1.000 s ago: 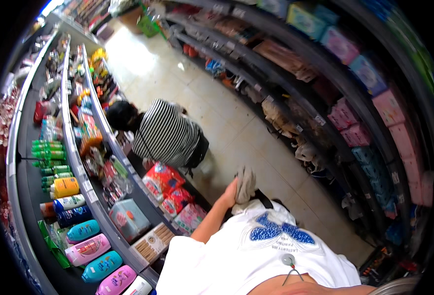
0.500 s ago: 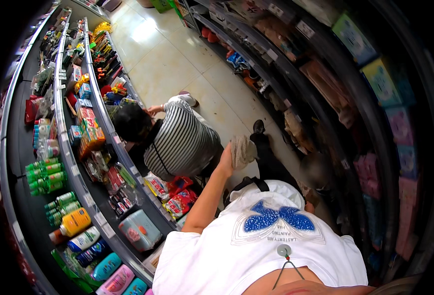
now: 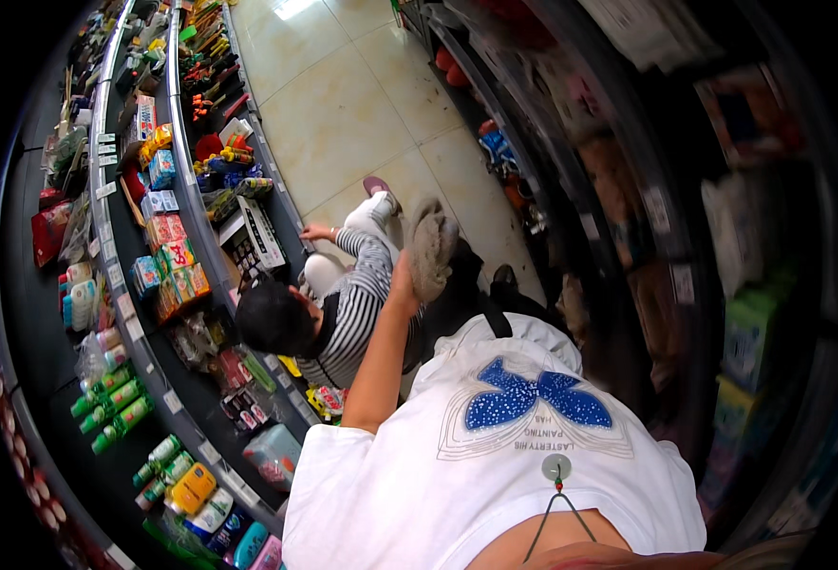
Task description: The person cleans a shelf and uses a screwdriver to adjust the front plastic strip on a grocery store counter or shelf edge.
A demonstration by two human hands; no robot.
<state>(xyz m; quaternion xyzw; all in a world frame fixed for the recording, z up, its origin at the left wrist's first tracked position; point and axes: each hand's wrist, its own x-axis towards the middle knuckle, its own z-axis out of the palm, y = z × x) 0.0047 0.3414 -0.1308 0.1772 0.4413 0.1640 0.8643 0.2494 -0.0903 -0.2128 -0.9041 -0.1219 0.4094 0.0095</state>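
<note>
My left hand (image 3: pixel 404 289) reaches forward from the left side of my white shirt and is closed around a rumpled grey-beige cloth (image 3: pixel 431 252). The cloth is bunched up above the fingers and partly hides them. My right hand does not show. Close to the left of my forearm crouches another person in a striped top (image 3: pixel 345 318), whose own hand (image 3: pixel 317 232) rests by the edge of the lower shelf.
Shelving (image 3: pixel 174 104) along the left bears green bottles (image 3: pixel 115 404), a yellow bottle (image 3: pixel 193 488), boxed goods (image 3: pixel 179 285) and tools. Dark shelves (image 3: pixel 618 190) stand close on the right. Between them runs a tiled floor (image 3: pixel 343 95).
My left hand has moved left and slightly forward with the cloth. The view has shifted. The other person now faces the shelf lower down, with an arm stretched toward its edge.
</note>
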